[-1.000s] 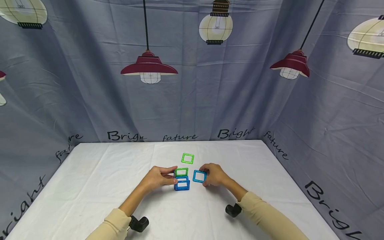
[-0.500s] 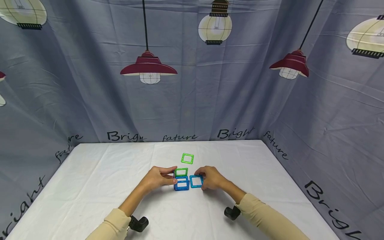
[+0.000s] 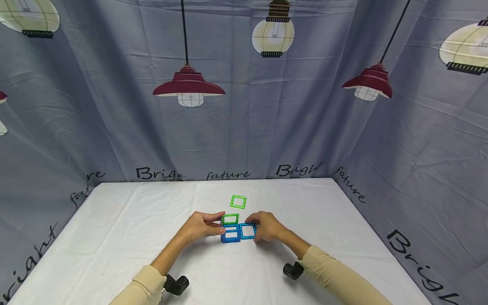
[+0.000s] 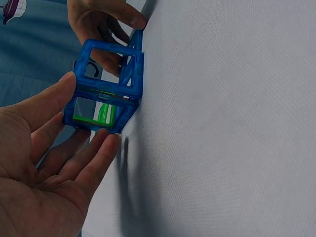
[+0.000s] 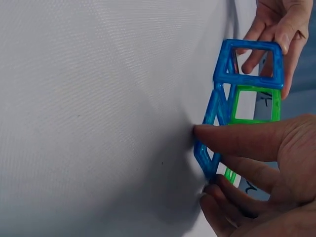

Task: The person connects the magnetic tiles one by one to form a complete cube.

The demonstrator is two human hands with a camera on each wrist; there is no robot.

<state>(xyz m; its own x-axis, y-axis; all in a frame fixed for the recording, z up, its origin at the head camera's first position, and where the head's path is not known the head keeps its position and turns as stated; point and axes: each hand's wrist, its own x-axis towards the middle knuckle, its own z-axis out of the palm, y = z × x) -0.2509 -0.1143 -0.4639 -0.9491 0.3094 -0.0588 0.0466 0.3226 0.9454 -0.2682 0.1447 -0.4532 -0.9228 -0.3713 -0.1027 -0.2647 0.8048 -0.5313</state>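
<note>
Square magnetic tiles with open middles are joined into a small box-like structure on the white table. Its front has a blue tile (image 3: 231,241), and a green tile (image 3: 230,214) stands at its back. My left hand (image 3: 200,226) holds the structure's left side between thumb and fingers; in the left wrist view the thumb (image 4: 54,98) lies on a blue edge. My right hand (image 3: 268,227) pinches another blue tile (image 3: 248,238) by its right edge. This tile lies low along the table, its left edge touching the structure. In the right wrist view, the right thumb (image 5: 237,140) partly hides it.
A loose green tile (image 3: 231,201) lies flat behind the structure. White cloth covers the table (image 3: 305,203). A grey curtain (image 3: 236,135) printed with lamps hangs behind it and along both sides. Black wrist cameras (image 3: 176,285) sit near both cuffs.
My right hand has brought its blue tile left and nearer to me, from apart to touching the structure. My left hand has kept its hold and place.
</note>
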